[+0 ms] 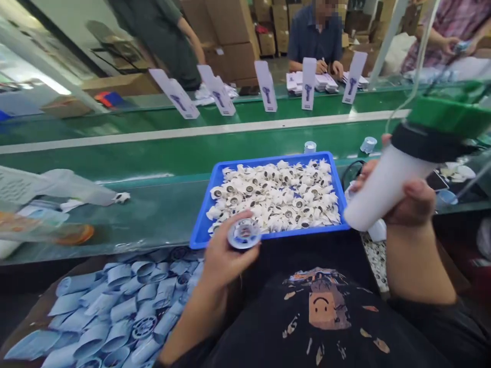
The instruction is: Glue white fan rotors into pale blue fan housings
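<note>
My left hand [226, 250] is closed around a light-blue round plastic housing [244, 234], its open end facing up and parts visible inside. It is just over the near edge of a blue tray [199, 225] full of small white fan-like parts [276, 197] with dark round centres. On the right, my right hand [412, 202] grips a white cylinder with a black collar [387, 186], tilted with its white end low and left. The cylinder's kind is unclear and the edges are blurred. Below left is a heap of light-blue plastic housings [126, 312].
Upright printed boxes [266, 87] line the green conveyor's [153, 135] far side. Small light-blue cups [310, 147] stand behind the tray. A green container [456, 115] is at upper right, near a hanging cable. Clear plastic bags [76, 186] lie left. Other people [316, 38] are opposite.
</note>
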`<state>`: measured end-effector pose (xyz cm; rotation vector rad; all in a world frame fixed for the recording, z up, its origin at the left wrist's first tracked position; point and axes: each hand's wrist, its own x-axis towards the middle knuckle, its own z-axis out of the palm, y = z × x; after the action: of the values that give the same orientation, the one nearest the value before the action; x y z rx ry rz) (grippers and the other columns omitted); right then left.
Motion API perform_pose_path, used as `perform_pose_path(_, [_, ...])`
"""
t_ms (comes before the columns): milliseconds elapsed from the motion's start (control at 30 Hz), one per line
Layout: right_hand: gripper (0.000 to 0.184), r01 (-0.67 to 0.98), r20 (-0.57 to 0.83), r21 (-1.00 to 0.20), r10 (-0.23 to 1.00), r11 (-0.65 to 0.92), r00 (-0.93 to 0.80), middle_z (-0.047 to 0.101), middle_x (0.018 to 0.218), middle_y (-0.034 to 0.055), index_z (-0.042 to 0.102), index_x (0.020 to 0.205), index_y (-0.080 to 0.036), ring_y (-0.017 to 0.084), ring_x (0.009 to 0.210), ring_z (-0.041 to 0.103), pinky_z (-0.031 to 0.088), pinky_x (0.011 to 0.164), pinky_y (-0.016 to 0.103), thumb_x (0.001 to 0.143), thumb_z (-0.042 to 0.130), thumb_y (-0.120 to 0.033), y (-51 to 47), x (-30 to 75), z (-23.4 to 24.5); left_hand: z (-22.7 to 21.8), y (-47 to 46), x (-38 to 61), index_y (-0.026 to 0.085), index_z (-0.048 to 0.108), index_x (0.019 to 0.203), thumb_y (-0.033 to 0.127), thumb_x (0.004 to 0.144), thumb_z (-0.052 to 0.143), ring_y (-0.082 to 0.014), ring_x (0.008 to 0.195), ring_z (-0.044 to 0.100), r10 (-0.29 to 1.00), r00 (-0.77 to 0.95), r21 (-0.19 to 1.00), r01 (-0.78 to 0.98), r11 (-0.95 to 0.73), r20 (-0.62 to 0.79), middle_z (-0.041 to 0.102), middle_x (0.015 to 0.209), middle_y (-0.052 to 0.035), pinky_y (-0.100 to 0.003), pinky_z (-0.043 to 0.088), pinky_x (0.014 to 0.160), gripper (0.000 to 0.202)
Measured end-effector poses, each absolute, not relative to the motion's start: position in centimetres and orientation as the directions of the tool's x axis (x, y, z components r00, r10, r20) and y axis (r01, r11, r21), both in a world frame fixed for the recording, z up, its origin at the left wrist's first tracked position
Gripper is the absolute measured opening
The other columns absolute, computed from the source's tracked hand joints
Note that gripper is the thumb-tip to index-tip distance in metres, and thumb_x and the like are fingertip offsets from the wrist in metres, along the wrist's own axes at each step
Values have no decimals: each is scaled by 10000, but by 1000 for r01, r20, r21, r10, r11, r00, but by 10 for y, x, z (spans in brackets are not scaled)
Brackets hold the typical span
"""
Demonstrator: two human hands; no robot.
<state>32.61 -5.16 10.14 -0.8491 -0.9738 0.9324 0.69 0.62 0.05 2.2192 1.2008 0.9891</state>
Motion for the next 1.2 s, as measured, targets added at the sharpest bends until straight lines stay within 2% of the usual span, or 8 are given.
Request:
perform_pose_path(100, [356,-318,400,-822,877,472,268,624,790,-14,623,833,-210,129,640,639,553,583,270,672,726,-510,-44,292,110,22,1,76,206,540,1177,277,723,686,-242,992,668,637,613,621,286,-730,467,687,1090,-82,-381,532,891,482])
perform_pose_path(200, [446,-272,408,-836,871,477,273,606,777,-23,605,837,-212,120,653,633,565,590,256,721,681,-637,-40,271,119,32,-3,107,193,593,1058,422,724,736,-212,818,663,506,703,607,132,-783,500,699,918,-58,-334,542,733,430])
perform_pose_path(300, [555,-200,335,-900,907,388,255,621,841,-22,583,881,-212,139,722,662,595,651,275,665,695,-711,-41,266,123,38,-6,117,186,615,857,455,751,710,-168,674,606,493,704,631,83,-772,512,659,767,-26,-283,486,597,305])
perform_pose_path(400, [563,-166,344,-909,914,381,217,630,906,-22,588,908,-206,158,768,691,616,694,299,657,718,-693,-44,269,123,41,-9,118,187,602,805,440,748,702,-148,637,565,521,692,665,79,-743,500,629,726,-9,-266,452,564,278])
perform_pose_path(567, [545,-72,311,-941,927,331,208,616,923,5,579,910,-204,224,879,710,616,683,337,702,667,-701,-45,268,126,43,-11,115,189,572,768,401,749,690,-141,635,540,535,687,680,80,-729,492,590,704,3,-265,441,573,244])
perform_pose_path(767, [533,-330,391,-828,889,453,239,648,812,-63,535,1057,-227,127,668,662,583,593,247,678,821,-469,-41,261,125,41,-11,112,194,573,797,400,754,693,-161,678,572,538,683,676,88,-732,494,615,741,-8,-289,465,609,242])
perform_pose_path(1067, [623,-251,352,-858,870,448,346,612,789,-46,541,992,-223,131,646,638,557,604,269,703,638,-765,-47,261,141,28,-1,107,234,532,1130,390,788,711,-215,898,656,456,637,581,15,-814,622,696,968,-41,-365,489,813,416])
perform_pose_path(1200, [634,-300,310,-864,896,405,318,583,859,-54,545,1028,-252,111,683,622,563,662,261,657,689,-746,-54,274,143,22,4,100,257,463,1163,383,777,738,-224,941,649,493,580,627,-39,-778,648,659,1029,-64,-387,497,850,490])
